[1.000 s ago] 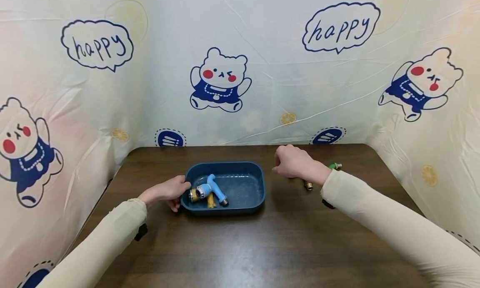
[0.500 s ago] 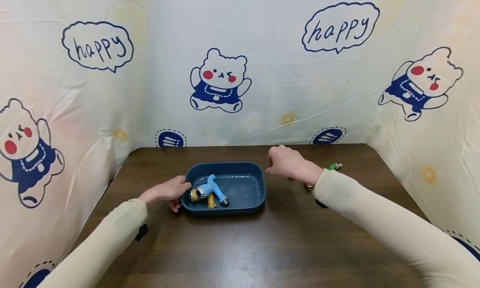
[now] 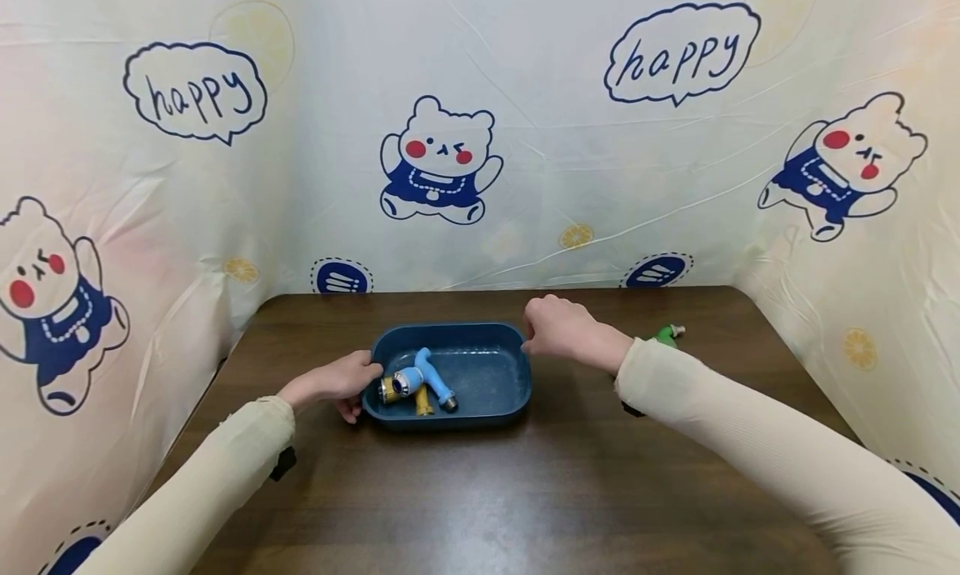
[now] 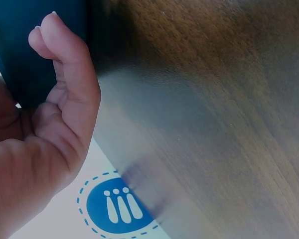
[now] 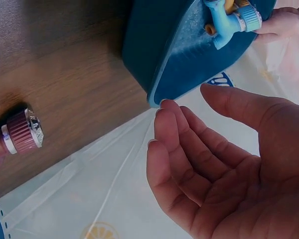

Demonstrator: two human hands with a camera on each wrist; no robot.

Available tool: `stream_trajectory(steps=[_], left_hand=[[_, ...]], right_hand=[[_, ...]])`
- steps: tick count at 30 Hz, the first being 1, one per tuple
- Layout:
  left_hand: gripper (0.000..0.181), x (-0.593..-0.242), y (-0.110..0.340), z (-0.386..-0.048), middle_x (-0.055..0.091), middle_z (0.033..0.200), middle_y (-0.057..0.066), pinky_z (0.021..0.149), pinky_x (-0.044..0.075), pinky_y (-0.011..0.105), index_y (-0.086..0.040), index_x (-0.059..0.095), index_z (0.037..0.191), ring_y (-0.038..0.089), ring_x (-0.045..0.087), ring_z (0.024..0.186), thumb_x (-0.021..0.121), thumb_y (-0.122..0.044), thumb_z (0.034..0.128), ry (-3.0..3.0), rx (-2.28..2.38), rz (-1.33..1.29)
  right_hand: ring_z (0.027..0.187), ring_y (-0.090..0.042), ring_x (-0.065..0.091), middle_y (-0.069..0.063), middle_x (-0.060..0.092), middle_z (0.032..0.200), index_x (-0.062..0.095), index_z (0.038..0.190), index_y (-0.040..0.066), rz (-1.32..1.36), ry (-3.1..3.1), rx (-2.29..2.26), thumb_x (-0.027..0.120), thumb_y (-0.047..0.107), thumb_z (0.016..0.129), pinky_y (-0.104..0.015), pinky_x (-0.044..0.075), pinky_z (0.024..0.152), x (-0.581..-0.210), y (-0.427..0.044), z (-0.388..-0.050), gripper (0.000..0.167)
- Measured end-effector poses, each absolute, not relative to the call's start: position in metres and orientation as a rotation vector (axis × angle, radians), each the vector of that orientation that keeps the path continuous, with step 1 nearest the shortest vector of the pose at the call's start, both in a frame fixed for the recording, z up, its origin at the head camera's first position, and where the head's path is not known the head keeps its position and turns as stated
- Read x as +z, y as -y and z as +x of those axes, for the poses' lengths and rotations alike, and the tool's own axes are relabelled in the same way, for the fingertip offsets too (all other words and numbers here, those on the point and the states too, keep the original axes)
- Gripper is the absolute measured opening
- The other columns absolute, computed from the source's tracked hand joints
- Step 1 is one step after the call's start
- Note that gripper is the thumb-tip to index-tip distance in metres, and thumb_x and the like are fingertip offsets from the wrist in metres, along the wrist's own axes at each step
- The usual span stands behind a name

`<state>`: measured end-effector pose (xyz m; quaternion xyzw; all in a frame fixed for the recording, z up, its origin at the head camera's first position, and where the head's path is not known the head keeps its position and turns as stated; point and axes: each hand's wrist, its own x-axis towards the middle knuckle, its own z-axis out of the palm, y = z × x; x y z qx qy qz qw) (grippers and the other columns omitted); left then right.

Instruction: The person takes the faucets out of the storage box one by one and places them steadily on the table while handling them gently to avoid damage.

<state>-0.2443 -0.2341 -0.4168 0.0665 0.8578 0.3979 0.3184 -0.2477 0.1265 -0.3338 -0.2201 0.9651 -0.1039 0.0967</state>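
A dark blue plastic tub (image 3: pixel 491 418) sits on the table, with a light blue tap (image 3: pixel 435 379) and a yellow tap (image 3: pixel 423 402) lying in its left part. My left hand (image 3: pixel 341 379) grips the tub's left end, thumb at the rim and fingers against the outer wall; the left wrist view shows those curled fingers (image 4: pixel 72 64) close up. By the tub's far right corner is my right hand (image 3: pixel 566 332), holding nothing. In the right wrist view its fingers (image 5: pixel 167 129) bend loosely, thumb apart; whether the fingertips touch the rim I cannot tell.
A green tap (image 3: pixel 666 335) lies on the brown wooden table (image 3: pixel 480 500), partly behind my right sleeve. The right wrist view also shows a dark red tap (image 5: pixel 22 134) on the table. A printed curtain (image 3: pixel 525 175) rises behind the table and at both sides.
My right hand has moved left, up to the tub's far right corner. A brass tap end seen earlier under that wrist is now covered in the head view. Left hand and tub stay put.
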Motion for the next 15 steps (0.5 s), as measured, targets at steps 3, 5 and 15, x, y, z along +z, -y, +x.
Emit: stream_trajectory(steps=[3,5,15], left_hand=[[0.023,-0.417,0.234,-0.244,0.057,0.067,0.010,0.050,0.061,0.032,0.005,0.042,0.124,0.016,0.056,0.050,0.034,-0.013,0.1109,-2.256,1.047,0.192],[0.023,-0.417,0.234,-0.244,0.057,0.067,0.010,0.050,0.061,0.033,0.004,0.042,0.123,0.016,0.056,0.050,0.034,-0.013,0.1108,-2.259,1.045,0.198],[0.024,-0.415,0.234,-0.243,0.057,0.068,0.011,0.050,0.061,0.033,0.004,0.043,0.124,0.017,0.056,0.051,0.034,-0.014,0.1110,-2.266,1.041,0.178]], right_hand=[[0.066,-0.017,0.061,0.001,0.065,0.074,0.072,0.078,0.013,-0.651,-2.855,-0.310,0.081,0.021,0.093,-0.033,0.054,0.055,-0.334,-0.124,-0.247,0.019],[0.065,-0.018,0.060,0.000,0.065,0.073,0.073,0.078,0.013,-0.646,-2.850,-0.318,0.080,0.020,0.094,-0.032,0.053,0.054,-0.335,-0.122,-0.246,0.019],[0.066,-0.019,0.061,-0.001,0.065,0.075,0.074,0.082,0.011,-0.640,-2.826,-0.329,0.080,0.019,0.094,-0.030,0.056,0.055,-0.339,-0.115,-0.246,0.016]])
